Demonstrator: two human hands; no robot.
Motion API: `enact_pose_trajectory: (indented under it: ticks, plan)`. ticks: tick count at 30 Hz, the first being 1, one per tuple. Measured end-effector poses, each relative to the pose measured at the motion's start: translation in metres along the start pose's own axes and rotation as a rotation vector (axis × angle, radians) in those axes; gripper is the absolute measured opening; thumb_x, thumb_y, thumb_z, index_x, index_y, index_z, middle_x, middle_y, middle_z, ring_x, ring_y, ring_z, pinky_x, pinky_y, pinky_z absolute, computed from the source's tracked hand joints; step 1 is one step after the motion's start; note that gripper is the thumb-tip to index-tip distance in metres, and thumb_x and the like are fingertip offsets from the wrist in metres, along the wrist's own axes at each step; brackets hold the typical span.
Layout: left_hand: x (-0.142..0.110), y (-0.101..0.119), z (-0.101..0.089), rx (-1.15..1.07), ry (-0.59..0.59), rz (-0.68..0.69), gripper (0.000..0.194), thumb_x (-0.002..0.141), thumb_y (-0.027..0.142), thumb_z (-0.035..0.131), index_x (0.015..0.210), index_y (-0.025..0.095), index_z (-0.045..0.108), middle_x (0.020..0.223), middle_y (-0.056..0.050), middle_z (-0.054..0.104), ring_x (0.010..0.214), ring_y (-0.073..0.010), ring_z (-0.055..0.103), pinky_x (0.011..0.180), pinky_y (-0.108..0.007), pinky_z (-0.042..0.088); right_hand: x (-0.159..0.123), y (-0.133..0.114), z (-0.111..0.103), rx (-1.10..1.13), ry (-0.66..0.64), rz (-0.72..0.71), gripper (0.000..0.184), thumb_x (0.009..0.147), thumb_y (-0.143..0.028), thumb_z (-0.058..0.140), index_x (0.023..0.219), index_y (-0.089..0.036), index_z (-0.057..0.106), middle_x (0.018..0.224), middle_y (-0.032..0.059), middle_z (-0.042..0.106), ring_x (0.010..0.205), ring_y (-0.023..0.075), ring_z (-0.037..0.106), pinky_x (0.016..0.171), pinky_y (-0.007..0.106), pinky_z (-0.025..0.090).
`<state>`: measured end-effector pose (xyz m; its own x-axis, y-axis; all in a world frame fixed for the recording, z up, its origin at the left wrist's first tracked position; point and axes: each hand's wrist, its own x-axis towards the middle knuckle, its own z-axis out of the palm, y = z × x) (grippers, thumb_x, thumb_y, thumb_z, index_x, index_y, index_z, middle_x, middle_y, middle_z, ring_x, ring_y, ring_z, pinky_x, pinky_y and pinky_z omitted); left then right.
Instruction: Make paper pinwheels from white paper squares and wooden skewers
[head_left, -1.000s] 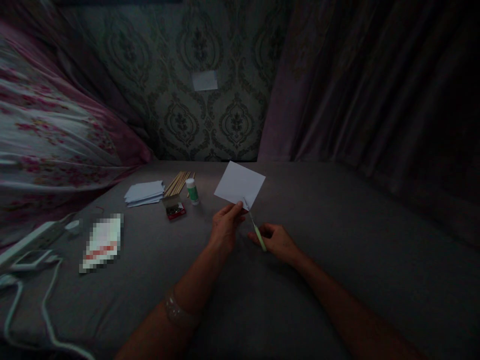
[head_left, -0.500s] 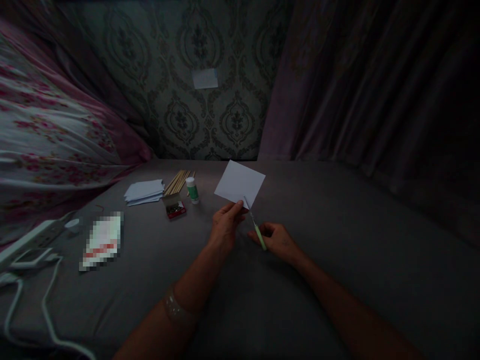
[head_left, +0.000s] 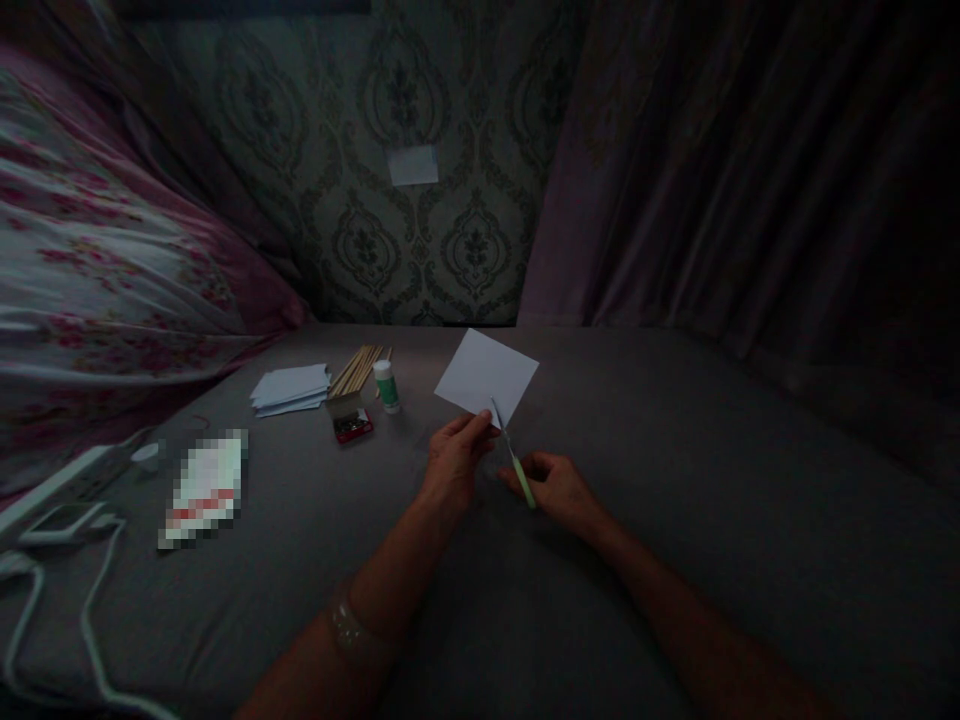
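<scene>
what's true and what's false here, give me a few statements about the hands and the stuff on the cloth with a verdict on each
1. The left hand holds the white sheet. True.
2. The scissors are in the left hand. False: the right hand holds them.
3. The white-and-green tube stands upright. True.
4. The paper stack is right of the wooden sticks. False: it is to their left.
5. The small red box is open. True.
6. The clear bracelet is on the right arm. False: it is on the left arm.
</scene>
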<state>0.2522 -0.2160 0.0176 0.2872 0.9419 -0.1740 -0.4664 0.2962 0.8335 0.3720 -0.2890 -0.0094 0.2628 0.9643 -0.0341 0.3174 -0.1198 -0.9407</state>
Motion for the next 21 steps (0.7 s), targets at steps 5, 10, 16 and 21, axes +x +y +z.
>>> enact_pose_trajectory:
  ticks: [5,10,16,21]
  plan:
    - [-0.0014,0.0018,0.0018,-0.011,0.005,-0.020,0.023,0.052,0.024,0.082,0.064,0.013,0.067,0.061,-0.001,0.062,0.060,-0.0102,0.058,0.056,-0.021,0.040,-0.0002,-0.0011,0.0005,0.007,0.001,0.007,0.044,0.057,-0.056,0.071,0.053,-0.018,0.051,0.051,-0.0037,0.047,0.048,0.0087,0.040,0.048,0.024,0.032]
    - [-0.0007,0.0021,0.0023,-0.071,0.016,-0.029,0.025,0.053,0.028,0.082,0.061,0.013,0.064,0.059,-0.001,0.062,0.057,-0.0104,0.058,0.054,-0.021,0.041,-0.0010,-0.0003,0.0011,0.041,-0.006,0.012,0.043,0.057,-0.056,0.072,0.055,-0.018,0.052,0.052,-0.0035,0.049,0.048,0.0084,0.040,0.048,0.024,0.032]
    - [0.0017,0.0004,0.0004,-0.108,0.022,-0.024,0.027,0.051,0.028,0.083,0.062,0.013,0.064,0.059,-0.001,0.063,0.056,-0.0107,0.059,0.053,-0.021,0.042,-0.0025,-0.0029,0.0010,0.028,-0.005,0.013,0.044,0.057,-0.058,0.071,0.055,-0.017,0.054,0.051,-0.0039,0.049,0.047,0.0084,0.040,0.047,0.023,0.033]
    - [0.0019,0.0003,-0.0011,-0.094,0.012,-0.018,0.025,0.052,0.028,0.082,0.062,0.013,0.064,0.060,-0.002,0.063,0.057,-0.0113,0.060,0.054,-0.022,0.042,-0.0014,-0.0013,0.0007,0.022,-0.004,-0.002,0.041,0.059,-0.056,0.070,0.056,-0.017,0.056,0.052,-0.0026,0.051,0.048,0.0094,0.042,0.047,0.024,0.032]
